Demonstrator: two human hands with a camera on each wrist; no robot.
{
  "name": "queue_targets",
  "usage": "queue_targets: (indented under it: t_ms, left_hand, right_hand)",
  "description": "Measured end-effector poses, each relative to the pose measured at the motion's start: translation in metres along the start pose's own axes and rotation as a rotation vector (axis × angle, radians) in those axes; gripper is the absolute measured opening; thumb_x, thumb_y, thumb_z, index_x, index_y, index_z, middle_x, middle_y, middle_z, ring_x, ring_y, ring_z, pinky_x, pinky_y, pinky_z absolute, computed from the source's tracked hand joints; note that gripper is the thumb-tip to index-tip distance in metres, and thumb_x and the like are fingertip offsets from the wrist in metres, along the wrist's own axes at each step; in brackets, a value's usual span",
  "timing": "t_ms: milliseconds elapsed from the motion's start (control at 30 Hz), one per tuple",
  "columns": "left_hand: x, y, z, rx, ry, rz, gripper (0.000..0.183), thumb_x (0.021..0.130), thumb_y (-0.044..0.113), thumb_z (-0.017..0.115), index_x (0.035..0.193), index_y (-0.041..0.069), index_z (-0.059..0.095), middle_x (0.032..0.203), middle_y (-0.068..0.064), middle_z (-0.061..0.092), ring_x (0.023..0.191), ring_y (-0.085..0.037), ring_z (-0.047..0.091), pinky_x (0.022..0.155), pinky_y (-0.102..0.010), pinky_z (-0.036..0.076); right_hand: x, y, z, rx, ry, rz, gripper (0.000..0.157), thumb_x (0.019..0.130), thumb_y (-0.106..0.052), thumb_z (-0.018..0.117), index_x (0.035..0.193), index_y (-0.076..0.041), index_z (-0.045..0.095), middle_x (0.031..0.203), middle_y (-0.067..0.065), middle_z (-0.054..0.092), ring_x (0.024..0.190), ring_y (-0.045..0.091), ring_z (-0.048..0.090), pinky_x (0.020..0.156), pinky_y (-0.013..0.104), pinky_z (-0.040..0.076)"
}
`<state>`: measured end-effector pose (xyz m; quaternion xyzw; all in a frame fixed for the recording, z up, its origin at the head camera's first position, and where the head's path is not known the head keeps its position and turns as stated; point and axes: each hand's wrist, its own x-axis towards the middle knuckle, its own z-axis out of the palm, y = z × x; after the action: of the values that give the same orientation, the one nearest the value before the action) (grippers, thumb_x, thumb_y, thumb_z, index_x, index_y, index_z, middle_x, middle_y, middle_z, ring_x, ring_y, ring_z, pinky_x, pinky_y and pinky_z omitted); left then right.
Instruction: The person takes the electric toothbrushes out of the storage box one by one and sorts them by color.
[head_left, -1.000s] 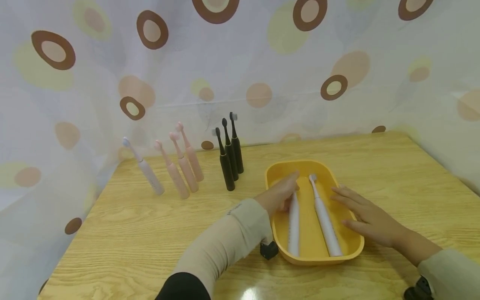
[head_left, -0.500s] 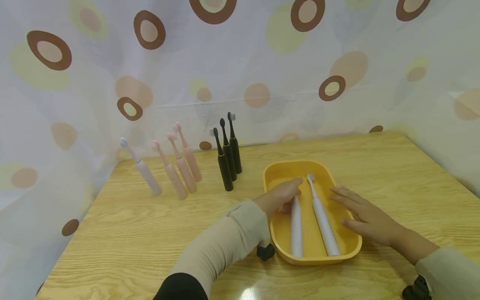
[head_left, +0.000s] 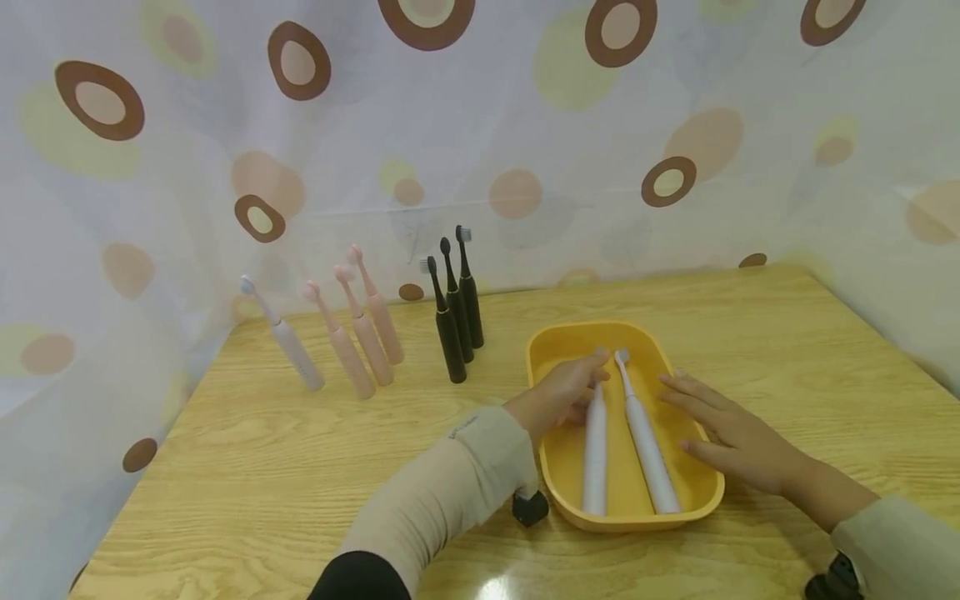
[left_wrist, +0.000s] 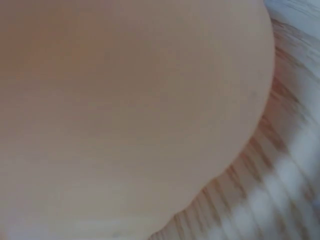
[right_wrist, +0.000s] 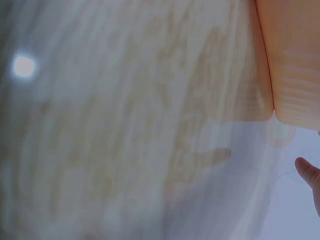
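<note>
In the head view a yellow tray (head_left: 637,523) holds two white electric toothbrushes side by side, heads pointing away. My left hand (head_left: 558,396) reaches over the tray's left side, fingers curled at the neck of the left toothbrush (head_left: 595,458); that brush's head shows just past the fingers. The right toothbrush (head_left: 649,454) lies slightly slanted, untouched. My right hand (head_left: 738,433) rests with straight fingers against the tray's right rim. In the right wrist view its thumb (right_wrist: 310,175) shows near the tray wall (right_wrist: 300,60). A blurred tan surface fills most of the left wrist view.
Left of the tray stand three black electric toothbrushes (head_left: 452,346). Farther left are three pink ones (head_left: 371,350) and a pale lilac one (head_left: 297,354). All are on a wood-grain table (head_left: 262,483), with a patterned cloth (head_left: 450,125) behind it.
The left toothbrush has shifted slightly right in the tray, toward the other one, with my left hand at its neck. Its head has come into sight. My right hand has stayed at the rim.
</note>
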<state>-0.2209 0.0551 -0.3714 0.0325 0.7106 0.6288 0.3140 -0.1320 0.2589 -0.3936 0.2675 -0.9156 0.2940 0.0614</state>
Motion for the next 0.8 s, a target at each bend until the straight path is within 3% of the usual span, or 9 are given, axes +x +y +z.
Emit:
queue_targets:
  t_ms: [233,467,667,800]
  left_hand:
    - [-0.0009,0.0002,-0.0024,-0.102,-0.091,0.052,0.049,0.085,0.044,0.046,0.107,0.002,0.056,0.105,-0.008,0.051,0.087,-0.029,0.055,0.068,-0.039,0.048]
    - [-0.0035,0.0037,-0.0034,-0.150,-0.168,0.104,0.032,0.080,0.027,0.056,0.103,0.005,0.055,0.102,-0.007,0.051,0.085,-0.027,0.054,0.068,-0.039,0.047]
    - [-0.0066,0.0045,-0.0064,-0.190,-0.217,0.119,0.020,0.083,0.019,0.056,0.098,0.006,0.051,0.092,-0.009,0.057,0.077,-0.022,0.058,0.061,-0.033,0.049]
    - [-0.0077,0.0053,-0.0078,-0.194,-0.260,0.152,0.021,0.084,0.012,0.055,0.104,0.006,0.051,0.092,-0.010,0.058,0.078,-0.022,0.060,0.062,-0.031,0.049]
  right_hand:
    - [0.0008,-0.0004,-0.0009,0.012,-0.001,-0.004,0.053,0.083,-0.013,0.055,0.132,-0.008,0.034,0.139,0.011,0.021,0.128,0.015,0.007,0.087,0.063,0.021]
    - [0.0008,0.0000,-0.0017,0.010,0.002,-0.008,0.053,0.082,-0.013,0.055,0.131,-0.007,0.035,0.139,0.010,0.021,0.128,0.015,0.007,0.084,0.065,0.022]
    - [0.0009,0.0011,-0.0009,0.017,0.006,-0.015,0.053,0.083,-0.012,0.055,0.131,-0.007,0.035,0.139,0.010,0.021,0.128,0.016,0.007,0.085,0.065,0.021]
    - [0.0007,0.0007,-0.0022,0.014,0.005,-0.029,0.052,0.083,-0.011,0.055,0.130,-0.006,0.036,0.140,0.010,0.021,0.128,0.017,0.007,0.084,0.065,0.021]
